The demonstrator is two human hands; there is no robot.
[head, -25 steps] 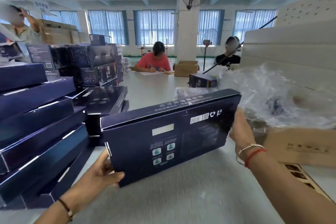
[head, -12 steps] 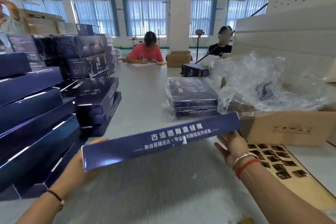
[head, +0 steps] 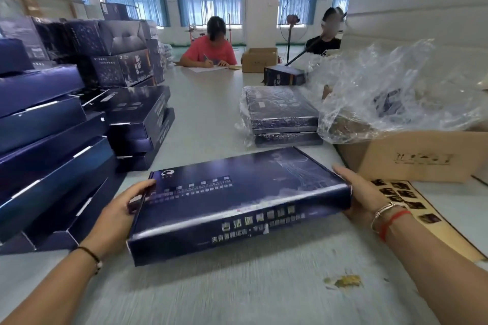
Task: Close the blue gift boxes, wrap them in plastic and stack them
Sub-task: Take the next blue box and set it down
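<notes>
Blue gift box [head: 237, 200] lies flat, lid up, low over the grey table [head: 237, 293], spanning between both hands. Left: stack of unwrapped blue boxes [head: 52, 145]. Left hand [head: 124, 215] grips the box's left end, thumb on top. Right hand [head: 361, 192] clasps the right end. Behind: two plastic-wrapped boxes [head: 282, 116]; further right, cardboard carton [head: 412, 158] with loose plastic film [head: 396, 92].

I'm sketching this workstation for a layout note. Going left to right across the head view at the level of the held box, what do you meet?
Stack of unwrapped blue boxes → left hand → held blue box → right hand → sheet of dark stickers.
</notes>
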